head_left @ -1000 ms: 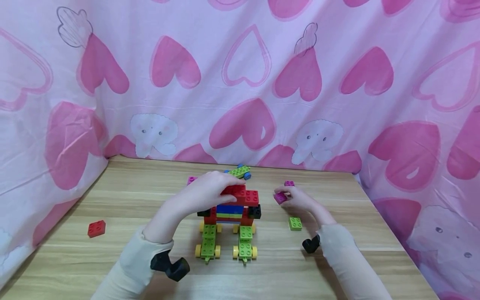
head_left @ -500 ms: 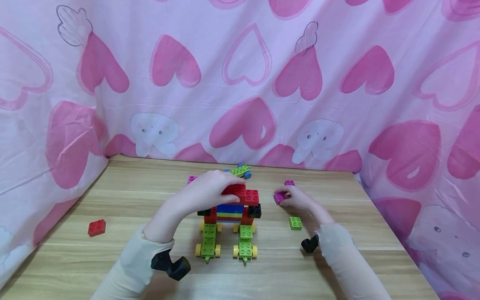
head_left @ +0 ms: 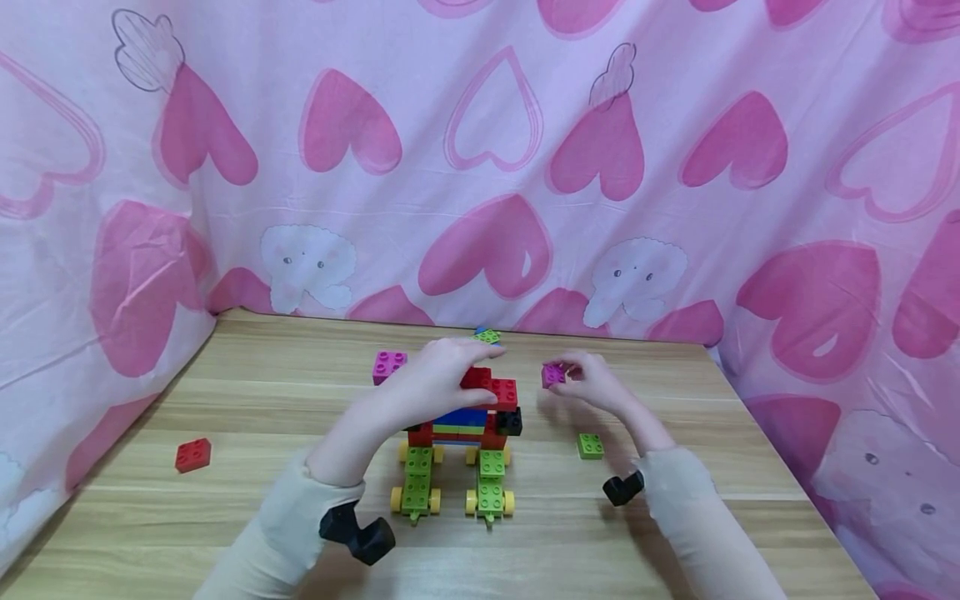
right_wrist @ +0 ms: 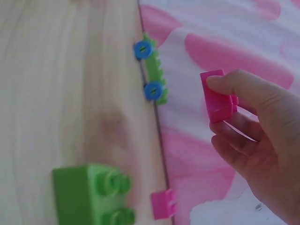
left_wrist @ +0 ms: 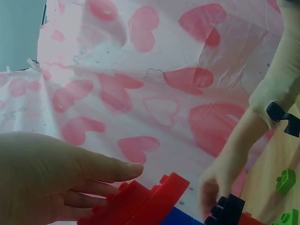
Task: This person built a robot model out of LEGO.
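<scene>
My right hand (head_left: pixel 596 385) pinches a pink toy brick (head_left: pixel 553 376) between thumb and fingers; the right wrist view shows this pink brick (right_wrist: pixel 216 98) held up off the table. My left hand (head_left: pixel 427 383) hovers at the top of a built brick figure, its thumb and fingers spread around the red bricks (head_left: pixel 501 392). In the left wrist view a fingertip stands clear of the red bricks (left_wrist: pixel 150 201). Under them the figure has blue, black (head_left: pixel 510 422) and red parts, on two green wheeled bases (head_left: pixel 491 497) with yellow wheels. Its far left side is hidden by my hand.
A loose green brick (head_left: pixel 590 447) lies right of the figure, a red brick (head_left: pixel 193 455) far left. Another pink brick (head_left: pixel 389 367) shows behind my left hand. At the back is a green base with blue wheels (right_wrist: pixel 153 70); another pink brick (right_wrist: pixel 163 205) lies near the table edge.
My right hand has raised the pink brick and shifted it slightly left and away. My left hand has slid a little right over the red bricks, uncovering more of the pink brick behind it.
</scene>
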### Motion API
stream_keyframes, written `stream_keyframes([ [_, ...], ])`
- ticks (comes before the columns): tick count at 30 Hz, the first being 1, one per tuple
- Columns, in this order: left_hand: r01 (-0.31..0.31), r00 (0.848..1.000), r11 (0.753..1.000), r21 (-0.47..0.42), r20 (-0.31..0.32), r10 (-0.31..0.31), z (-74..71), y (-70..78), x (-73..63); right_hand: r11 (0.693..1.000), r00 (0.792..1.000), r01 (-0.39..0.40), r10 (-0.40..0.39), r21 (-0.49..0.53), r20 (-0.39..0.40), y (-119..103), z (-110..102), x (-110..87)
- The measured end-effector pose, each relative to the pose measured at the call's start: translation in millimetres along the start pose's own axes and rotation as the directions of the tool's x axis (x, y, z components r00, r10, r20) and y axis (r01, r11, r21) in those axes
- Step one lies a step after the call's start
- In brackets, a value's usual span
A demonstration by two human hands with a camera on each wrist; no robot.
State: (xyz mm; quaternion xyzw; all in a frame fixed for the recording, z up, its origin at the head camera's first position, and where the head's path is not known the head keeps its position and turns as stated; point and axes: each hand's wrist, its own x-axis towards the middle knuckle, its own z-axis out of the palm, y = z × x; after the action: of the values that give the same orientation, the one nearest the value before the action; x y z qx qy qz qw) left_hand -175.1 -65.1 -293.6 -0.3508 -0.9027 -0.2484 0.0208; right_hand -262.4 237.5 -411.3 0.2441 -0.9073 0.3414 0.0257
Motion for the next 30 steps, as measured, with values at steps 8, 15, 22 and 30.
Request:
stream_keyframes([
  [8, 0.056, 0.998, 0.996, -0.063, -0.023, -0.057, 11.2, 1.3, 5.4, 0.994, 0.993, 0.108, -0.108, -0.016, -0.053, -36.4, -11.5, 0.7],
  [15, 0.063, 0.998, 0.997, -0.041, -0.020, -0.064, 16.3, 0.6, 8.2, 0.990, 0.988, 0.138, -0.138, -0.010, -0.074, -65.4, -18.2, -4.3],
  [22, 0.078, 0.997, 0.996, -0.049, -0.022, -0.079, 20.1, -0.9, 8.6, 0.982, 0.978, 0.190, -0.190, -0.006, -0.090, -92.9, -22.0, -11.5],
  [30, 0.098, 0.995, 0.993, -0.062, -0.024, -0.099, 21.0, -1.6, 10.0, 0.949, 0.945, 0.315, -0.313, 0.005, -0.091, -110.4, -20.8, -17.1],
])
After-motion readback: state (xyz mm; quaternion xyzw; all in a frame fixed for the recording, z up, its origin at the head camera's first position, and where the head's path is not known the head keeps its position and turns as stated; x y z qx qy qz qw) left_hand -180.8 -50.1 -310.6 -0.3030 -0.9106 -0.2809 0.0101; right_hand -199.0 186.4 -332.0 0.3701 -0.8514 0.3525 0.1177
